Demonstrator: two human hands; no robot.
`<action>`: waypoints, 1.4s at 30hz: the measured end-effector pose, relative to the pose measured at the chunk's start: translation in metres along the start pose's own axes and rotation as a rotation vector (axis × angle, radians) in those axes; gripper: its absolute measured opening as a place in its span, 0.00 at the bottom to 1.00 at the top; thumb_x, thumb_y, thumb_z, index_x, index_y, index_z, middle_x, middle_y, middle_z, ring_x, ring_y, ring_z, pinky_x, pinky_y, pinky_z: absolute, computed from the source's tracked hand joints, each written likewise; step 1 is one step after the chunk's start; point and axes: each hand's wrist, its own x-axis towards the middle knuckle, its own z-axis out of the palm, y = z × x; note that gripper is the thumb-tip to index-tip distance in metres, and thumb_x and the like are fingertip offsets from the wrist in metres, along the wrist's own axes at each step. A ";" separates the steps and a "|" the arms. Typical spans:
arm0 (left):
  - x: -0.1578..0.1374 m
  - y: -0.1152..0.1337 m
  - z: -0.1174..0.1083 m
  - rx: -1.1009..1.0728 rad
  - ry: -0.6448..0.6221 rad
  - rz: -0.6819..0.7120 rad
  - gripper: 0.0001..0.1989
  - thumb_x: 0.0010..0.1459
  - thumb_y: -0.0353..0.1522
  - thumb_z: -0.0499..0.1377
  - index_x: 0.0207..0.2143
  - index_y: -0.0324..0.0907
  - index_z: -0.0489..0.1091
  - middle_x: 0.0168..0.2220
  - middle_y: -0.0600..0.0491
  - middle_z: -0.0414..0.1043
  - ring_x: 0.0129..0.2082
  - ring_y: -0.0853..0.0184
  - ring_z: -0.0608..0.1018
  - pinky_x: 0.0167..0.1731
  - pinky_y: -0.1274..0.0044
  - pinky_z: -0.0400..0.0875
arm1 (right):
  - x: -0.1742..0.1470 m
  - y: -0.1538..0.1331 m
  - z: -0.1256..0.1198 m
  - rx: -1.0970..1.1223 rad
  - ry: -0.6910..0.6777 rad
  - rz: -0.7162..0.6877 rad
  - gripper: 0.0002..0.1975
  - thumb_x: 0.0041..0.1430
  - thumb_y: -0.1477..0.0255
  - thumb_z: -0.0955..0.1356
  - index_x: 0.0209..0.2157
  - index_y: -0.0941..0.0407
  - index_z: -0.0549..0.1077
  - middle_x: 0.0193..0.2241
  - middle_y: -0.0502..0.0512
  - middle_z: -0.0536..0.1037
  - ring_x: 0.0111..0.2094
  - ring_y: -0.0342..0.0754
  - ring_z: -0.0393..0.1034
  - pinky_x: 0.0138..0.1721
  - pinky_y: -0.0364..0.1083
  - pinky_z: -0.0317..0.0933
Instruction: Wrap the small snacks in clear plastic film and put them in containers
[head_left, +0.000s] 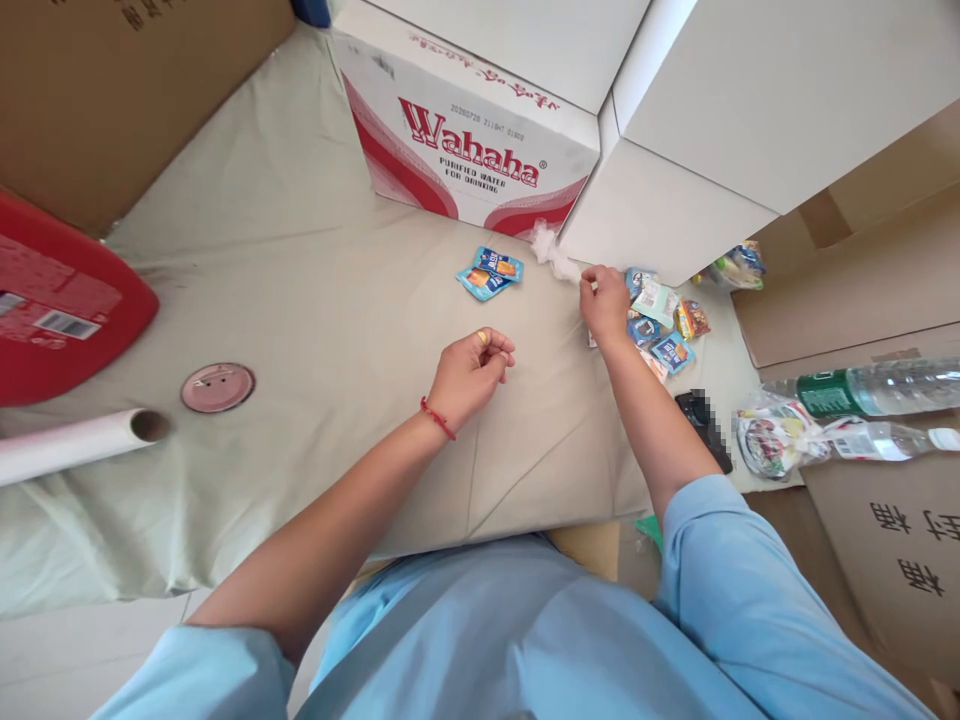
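My left hand hovers over the cloth-covered table with its fingers loosely curled together and nothing visible in them. It wears a ring and a red string bracelet. Beyond it, two small blue snack packets lie overlapping. My right hand is closed in a pinch at the end of a crumpled whitish plastic bag, which stretches toward the water carton. Just right of that hand is a loose pile of small snack packets in blue, pale green and orange wrappers; the hand and forearm hide part of it.
A Wahaha water carton and white boxes stand at the back. On the left are a red container, a round pin badge and a white tube. A black device and plastic bottles lie right.
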 end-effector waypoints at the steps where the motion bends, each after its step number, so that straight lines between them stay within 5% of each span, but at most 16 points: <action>1: 0.007 -0.004 0.002 -0.010 0.005 0.000 0.08 0.49 0.27 0.58 0.33 0.41 0.73 0.28 0.55 0.77 0.24 0.71 0.76 0.29 0.77 0.70 | 0.007 -0.001 0.004 -0.030 -0.002 -0.005 0.12 0.63 0.72 0.64 0.46 0.57 0.76 0.48 0.64 0.77 0.45 0.55 0.73 0.55 0.54 0.64; 4: 0.020 -0.023 0.004 -0.046 0.057 -0.041 0.07 0.49 0.28 0.58 0.33 0.41 0.72 0.28 0.55 0.76 0.24 0.71 0.75 0.28 0.77 0.69 | 0.025 -0.002 0.016 -0.071 -0.043 0.023 0.13 0.61 0.72 0.66 0.48 0.57 0.75 0.52 0.66 0.75 0.49 0.58 0.72 0.57 0.57 0.63; 7: 0.023 -0.040 0.003 -0.066 0.071 -0.035 0.06 0.53 0.30 0.59 0.35 0.42 0.73 0.31 0.55 0.77 0.26 0.71 0.76 0.29 0.78 0.69 | 0.031 -0.006 0.023 0.031 -0.017 0.096 0.06 0.61 0.74 0.66 0.37 0.57 0.74 0.44 0.63 0.78 0.45 0.55 0.72 0.54 0.55 0.65; 10: 0.024 -0.046 -0.001 -0.096 0.020 0.016 0.08 0.58 0.37 0.62 0.37 0.42 0.72 0.32 0.55 0.76 0.27 0.71 0.76 0.30 0.78 0.70 | 0.014 -0.022 0.021 0.487 0.056 0.211 0.03 0.62 0.70 0.67 0.35 0.55 0.71 0.33 0.52 0.76 0.32 0.46 0.68 0.36 0.45 0.67; 13: 0.028 -0.044 -0.006 -0.243 0.027 0.001 0.17 0.60 0.46 0.63 0.40 0.43 0.69 0.38 0.53 0.74 0.33 0.69 0.79 0.31 0.78 0.73 | -0.027 -0.052 0.017 1.047 -0.124 0.315 0.13 0.57 0.62 0.74 0.35 0.53 0.70 0.26 0.43 0.70 0.20 0.37 0.57 0.21 0.38 0.53; 16: 0.033 -0.041 -0.010 -0.416 0.039 -0.050 0.25 0.59 0.53 0.63 0.46 0.45 0.65 0.49 0.49 0.72 0.43 0.65 0.80 0.36 0.74 0.78 | -0.074 -0.083 0.020 1.274 -0.275 0.365 0.19 0.49 0.59 0.79 0.34 0.54 0.72 0.23 0.41 0.68 0.17 0.34 0.54 0.18 0.37 0.49; 20: 0.038 -0.044 -0.013 -0.401 0.065 -0.005 0.30 0.52 0.47 0.70 0.50 0.45 0.63 0.54 0.48 0.70 0.47 0.64 0.78 0.42 0.73 0.76 | -0.109 -0.103 0.032 1.293 -0.323 0.351 0.19 0.47 0.60 0.81 0.32 0.54 0.75 0.20 0.40 0.67 0.17 0.34 0.55 0.19 0.37 0.50; 26: 0.045 -0.050 -0.018 -0.385 0.083 0.001 0.19 0.44 0.28 0.65 0.42 0.41 0.69 0.42 0.52 0.76 0.43 0.66 0.78 0.45 0.74 0.74 | -0.108 -0.091 0.030 1.372 -0.335 0.407 0.20 0.45 0.61 0.82 0.32 0.54 0.73 0.21 0.41 0.67 0.19 0.35 0.57 0.20 0.37 0.52; 31: 0.044 -0.040 -0.026 -0.450 0.107 -0.096 0.15 0.45 0.32 0.68 0.35 0.42 0.68 0.34 0.57 0.73 0.32 0.69 0.78 0.32 0.76 0.77 | -0.100 -0.071 0.015 1.534 -0.269 0.522 0.19 0.45 0.67 0.81 0.34 0.52 0.71 0.20 0.38 0.64 0.16 0.33 0.50 0.15 0.34 0.47; 34: 0.041 -0.032 -0.030 -0.457 0.038 -0.117 0.18 0.47 0.38 0.72 0.34 0.42 0.67 0.27 0.59 0.68 0.23 0.73 0.74 0.21 0.81 0.70 | -0.097 -0.062 0.011 1.586 -0.279 0.549 0.17 0.46 0.68 0.79 0.34 0.52 0.70 0.19 0.38 0.62 0.15 0.34 0.47 0.13 0.34 0.45; 37: 0.041 -0.029 -0.031 -0.502 0.038 -0.112 0.20 0.48 0.41 0.73 0.34 0.42 0.67 0.29 0.58 0.69 0.24 0.74 0.74 0.22 0.82 0.69 | -0.097 -0.060 0.011 1.600 -0.295 0.535 0.16 0.46 0.68 0.79 0.34 0.52 0.71 0.19 0.39 0.62 0.16 0.35 0.49 0.14 0.35 0.48; 42: 0.043 -0.035 -0.029 -0.392 0.347 0.030 0.24 0.46 0.39 0.74 0.40 0.46 0.67 0.39 0.56 0.68 0.32 0.73 0.75 0.23 0.83 0.71 | -0.101 -0.069 0.017 1.550 -0.130 0.377 0.15 0.49 0.65 0.80 0.33 0.50 0.75 0.24 0.43 0.67 0.23 0.38 0.62 0.21 0.36 0.59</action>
